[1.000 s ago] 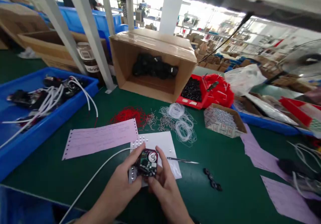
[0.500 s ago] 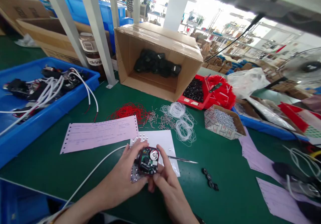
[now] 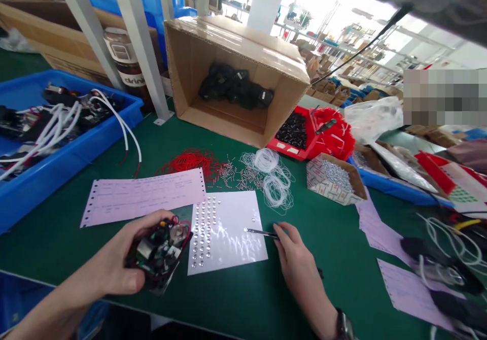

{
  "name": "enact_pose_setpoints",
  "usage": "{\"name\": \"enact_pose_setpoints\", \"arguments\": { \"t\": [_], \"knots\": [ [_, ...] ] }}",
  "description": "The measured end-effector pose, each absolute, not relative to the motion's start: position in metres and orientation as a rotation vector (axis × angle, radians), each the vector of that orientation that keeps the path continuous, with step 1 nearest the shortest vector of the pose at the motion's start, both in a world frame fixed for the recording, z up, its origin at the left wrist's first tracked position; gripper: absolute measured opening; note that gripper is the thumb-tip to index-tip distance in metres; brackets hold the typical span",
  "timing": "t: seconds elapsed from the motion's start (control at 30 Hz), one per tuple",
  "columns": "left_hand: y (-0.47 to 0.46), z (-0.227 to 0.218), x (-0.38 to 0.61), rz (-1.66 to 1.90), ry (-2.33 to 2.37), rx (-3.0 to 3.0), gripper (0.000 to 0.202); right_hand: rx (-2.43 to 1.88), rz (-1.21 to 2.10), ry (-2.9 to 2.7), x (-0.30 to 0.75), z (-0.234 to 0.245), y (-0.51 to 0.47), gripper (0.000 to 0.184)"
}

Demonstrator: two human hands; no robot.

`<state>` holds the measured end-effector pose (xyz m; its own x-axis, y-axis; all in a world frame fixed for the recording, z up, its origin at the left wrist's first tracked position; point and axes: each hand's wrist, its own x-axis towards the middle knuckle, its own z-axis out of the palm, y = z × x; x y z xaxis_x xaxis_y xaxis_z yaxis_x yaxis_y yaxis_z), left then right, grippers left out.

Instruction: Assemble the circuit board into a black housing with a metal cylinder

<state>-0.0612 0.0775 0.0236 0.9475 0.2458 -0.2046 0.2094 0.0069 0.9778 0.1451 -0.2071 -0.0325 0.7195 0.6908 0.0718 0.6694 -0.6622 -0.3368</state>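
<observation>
Beside the white sheet (image 3: 232, 213), the right hand (image 3: 299, 256) grips tweezers (image 3: 262, 233).

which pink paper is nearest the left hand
The pink paper just beyond the left hand, mostly left of the white sheet; the other pink papers lie far right.

Strong white light comes from beyond the far edge of the workbench (image 3: 342, 274), where the background is washed out. Glare makes wavy streaks on the white sheet (image 3: 234, 218) and shines on the cardboard box (image 3: 243, 38). The circuit unit (image 3: 162, 251) looks slightly soft. Near the far left corner, posts (image 3: 139, 45) lean with wide-lens distortion. Below the near edge it is dark.
</observation>
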Motion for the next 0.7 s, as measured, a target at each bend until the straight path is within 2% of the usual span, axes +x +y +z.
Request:
{"name": "enact_pose_setpoints", "arguments": {
  "t": [0.07,0.17,0.27,0.33,0.43,0.53,0.7],
  "knots": [
    [0.082,0.025,-0.068,-0.15,0.26,1.556,0.078,-2.625,0.077,-1.184,0.147,-0.045,-0.21,0.032],
    [0.08,0.027,-0.068,-0.229,0.174,1.608,0.071,-2.648,0.027,-1.224,0.148,-0.046,-0.21,0.027],
    [0.077,0.031,-0.06,-0.305,0.143,1.762,0.057,-2.555,0.01,-0.926,0.148,-0.024,-0.207,0.02],
    [0.077,0.032,-0.052,-0.342,0.123,1.833,0.054,-2.272,0.159,-0.629,0.142,-0.005,-0.197,0.022],
    [0.077,0.029,-0.039,-0.318,0.042,1.868,0.057,-1.628,0.56,-0.336,0.122,0.012,-0.167,0.03],
    [0.075,0.025,-0.03,-0.274,0.003,1.858,0.064,-1.237,0.717,-0.189,0.099,0.001,-0.13,0.037],
    [0.073,0.029,-0.024,-0.303,0.081,1.825,0.065,-1.374,0.627,-0.14,0.086,-0.041,-0.095,0.033]
  ]
}}
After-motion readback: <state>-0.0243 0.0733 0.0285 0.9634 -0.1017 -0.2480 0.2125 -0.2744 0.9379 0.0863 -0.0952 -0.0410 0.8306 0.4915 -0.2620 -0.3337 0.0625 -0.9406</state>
